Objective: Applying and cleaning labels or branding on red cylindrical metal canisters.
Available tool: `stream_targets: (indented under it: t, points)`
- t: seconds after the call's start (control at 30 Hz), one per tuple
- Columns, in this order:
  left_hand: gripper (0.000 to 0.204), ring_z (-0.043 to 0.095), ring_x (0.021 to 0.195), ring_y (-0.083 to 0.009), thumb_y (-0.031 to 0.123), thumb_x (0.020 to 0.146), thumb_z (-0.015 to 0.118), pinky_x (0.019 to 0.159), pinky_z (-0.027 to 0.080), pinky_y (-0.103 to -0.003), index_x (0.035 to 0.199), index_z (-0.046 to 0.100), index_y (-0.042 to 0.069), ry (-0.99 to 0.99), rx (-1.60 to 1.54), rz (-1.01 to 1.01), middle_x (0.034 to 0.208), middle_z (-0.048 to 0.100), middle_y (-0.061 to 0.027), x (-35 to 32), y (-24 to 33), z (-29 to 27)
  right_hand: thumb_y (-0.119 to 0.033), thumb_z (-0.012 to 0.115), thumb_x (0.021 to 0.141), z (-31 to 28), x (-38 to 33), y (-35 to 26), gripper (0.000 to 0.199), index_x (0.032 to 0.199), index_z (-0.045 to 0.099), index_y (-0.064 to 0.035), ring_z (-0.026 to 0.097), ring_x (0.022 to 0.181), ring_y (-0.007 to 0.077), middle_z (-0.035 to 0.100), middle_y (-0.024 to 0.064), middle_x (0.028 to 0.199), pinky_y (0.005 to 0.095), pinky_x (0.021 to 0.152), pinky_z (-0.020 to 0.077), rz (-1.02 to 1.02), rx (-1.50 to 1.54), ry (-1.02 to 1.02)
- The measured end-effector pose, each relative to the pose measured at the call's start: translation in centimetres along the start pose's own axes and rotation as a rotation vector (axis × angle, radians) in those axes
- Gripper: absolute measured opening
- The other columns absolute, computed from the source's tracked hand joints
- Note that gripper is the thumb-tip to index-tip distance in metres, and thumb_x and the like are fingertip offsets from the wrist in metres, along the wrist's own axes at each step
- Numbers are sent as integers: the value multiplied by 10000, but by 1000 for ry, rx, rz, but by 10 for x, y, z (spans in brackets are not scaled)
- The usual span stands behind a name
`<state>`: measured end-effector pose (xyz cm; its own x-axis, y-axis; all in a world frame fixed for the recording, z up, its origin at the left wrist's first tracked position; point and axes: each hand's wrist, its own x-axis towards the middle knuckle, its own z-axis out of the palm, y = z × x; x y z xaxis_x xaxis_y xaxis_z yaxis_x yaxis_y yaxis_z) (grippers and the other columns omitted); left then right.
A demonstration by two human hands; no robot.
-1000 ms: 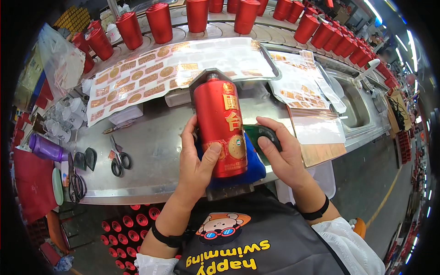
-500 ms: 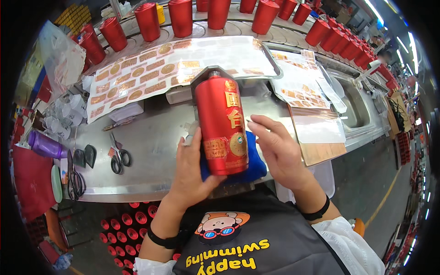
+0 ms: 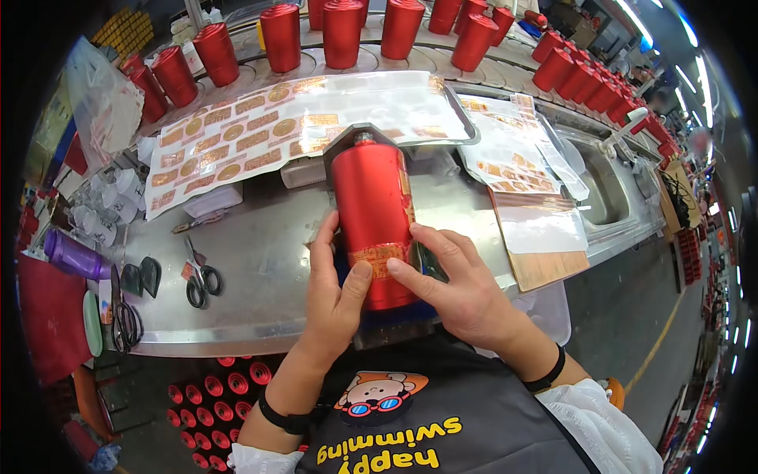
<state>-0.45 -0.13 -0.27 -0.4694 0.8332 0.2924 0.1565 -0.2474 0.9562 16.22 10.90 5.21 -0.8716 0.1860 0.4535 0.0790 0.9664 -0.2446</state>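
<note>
A red bottle (image 3: pixel 371 213) with gold decals lies lengthwise on a jig at the front of the steel bench, its neck against a grey angled stop (image 3: pixel 347 138). My left hand (image 3: pixel 335 292) cups its left side, thumb pressed on a gold sticker (image 3: pixel 379 254) near the bottle's base. My right hand (image 3: pixel 458 284) rests on the right side, with its fingers laid over the same sticker. A blue pad under the bottle is mostly hidden.
Sheets of gold stickers (image 3: pixel 260 130) lie on a tray behind the bottle, more sheets (image 3: pixel 513 158) to the right. Rows of red bottles (image 3: pixel 339 31) line the back. Scissors (image 3: pixel 201 276) lie at left, a purple bottle (image 3: pixel 75 257) further left, a sink (image 3: pixel 600 189) at right.
The bottle, held tilted up before, now lies down on the jig and has been turned so a plain red side faces up. Both hands have moved onto the sticker.
</note>
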Motion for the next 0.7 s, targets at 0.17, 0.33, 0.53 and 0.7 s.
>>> stream_targets:
  t: [0.17, 0.33, 0.53, 0.7]
  points:
    - [629, 334, 1342, -281, 260, 986, 508, 1126, 238, -392, 1451, 219, -51, -9, -194, -37, 1434, 333, -209, 1, 0, -2, 34, 603, 694, 2, 1, 0, 608, 1276, 596, -140, 513, 1095, 389, 465, 211, 1336, 451, 955, 450, 13, 31, 17]
    - [619, 330, 1335, -268, 242, 985, 511, 1124, 237, -388, 1449, 220, -45, 13, -165, -49, 1429, 333, -202, 2, -2, -1, 44, 605, 686, 3, 2, 0, 601, 1263, 602, -126, 511, 1098, 385, 469, 205, 1330, 443, 954, 451, 9, 28, 27]
    - [607, 336, 1325, -255, 262, 990, 509, 1112, 249, -377, 1441, 236, -39, -8, -297, -56, 1424, 337, -198, 4, -2, -3, 70, 597, 675, 2, 2, -2, 626, 1272, 592, -118, 497, 1117, 384, 471, 202, 1320, 437, 958, 450, 43, 58, 29]
    - [597, 368, 1297, -254, 260, 996, 501, 1098, 270, -373, 1442, 236, -34, 9, -182, -69, 1412, 360, -192, 3, -2, -1, 84, 588, 669, 2, 2, -1, 638, 1274, 593, -119, 497, 1118, 384, 466, 201, 1322, 433, 963, 448, 28, 33, 23]
